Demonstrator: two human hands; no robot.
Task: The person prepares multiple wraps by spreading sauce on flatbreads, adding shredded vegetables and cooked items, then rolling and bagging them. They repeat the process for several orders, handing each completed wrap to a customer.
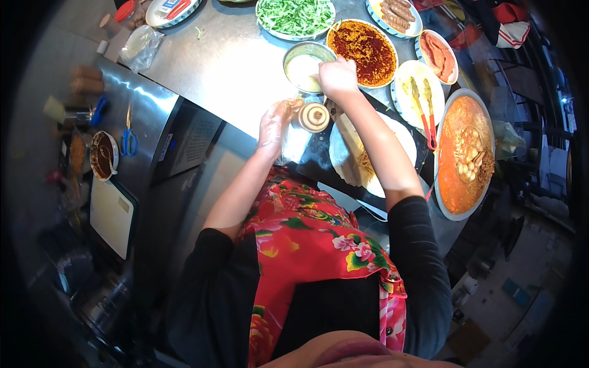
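Note:
My right hand (338,78) is closed at the right rim of a metal pan (287,57) of pale, creamy liquid. What its fingers hold is hidden. My left hand (270,130), in what looks like a clear plastic glove, is curled just left of a round tan object with ringed top (315,117). Something yellowish shows at its fingertips, too unclear to name. Under my right forearm a thin white flatbread (397,136) lies on a dark griddle (325,161), with a brown folded piece and shredded filling on it, partly hidden by the arm.
Around the steel counter (208,67) stand a plate of shredded green vegetable (296,17), a bowl of red chili sauce (362,54), red-handled tongs (427,119) on a plate, and a large tray of orange-red sauce (454,184). On the left side counter lie blue-handled scissors (128,141) and a cutting board (112,216).

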